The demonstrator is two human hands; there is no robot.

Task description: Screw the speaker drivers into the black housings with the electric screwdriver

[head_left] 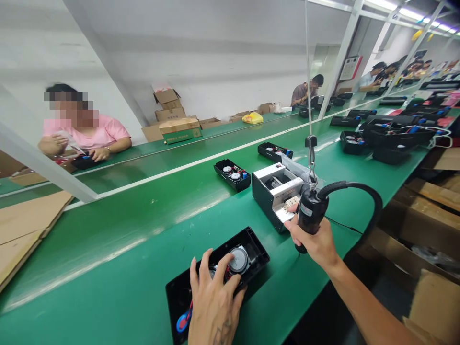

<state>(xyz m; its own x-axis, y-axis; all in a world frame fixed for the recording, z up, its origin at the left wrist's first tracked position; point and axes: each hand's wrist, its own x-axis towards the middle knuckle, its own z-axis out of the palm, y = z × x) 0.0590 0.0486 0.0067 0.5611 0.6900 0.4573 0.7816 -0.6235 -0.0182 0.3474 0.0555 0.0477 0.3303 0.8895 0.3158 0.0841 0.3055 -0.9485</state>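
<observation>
My left hand (217, 299) spans a black speaker housing (257, 244) on the green bench, its outer fingertips over the far edge and its thumb at the near side. A round silver speaker driver (239, 259) shows inside, with red wires and a blue round part (182, 322) at the near left end. Part of the interior is hidden under my fingers. My right hand (316, 239) is wrapped round a black electric screwdriver (312, 211), held upright with its bit pointing down. Just behind it stands a screw feeder (273, 191), partly covered by that hand.
Two open speaker housings (232, 175) (275, 151) lie beyond the feeder. More housings (391, 129) are piled at the right. A hanging cable (308, 72) holds the screwdriver. Cardboard (28, 230) lies left; boxes (431, 302) stand below right. A co-worker (86, 129) sits across the bench.
</observation>
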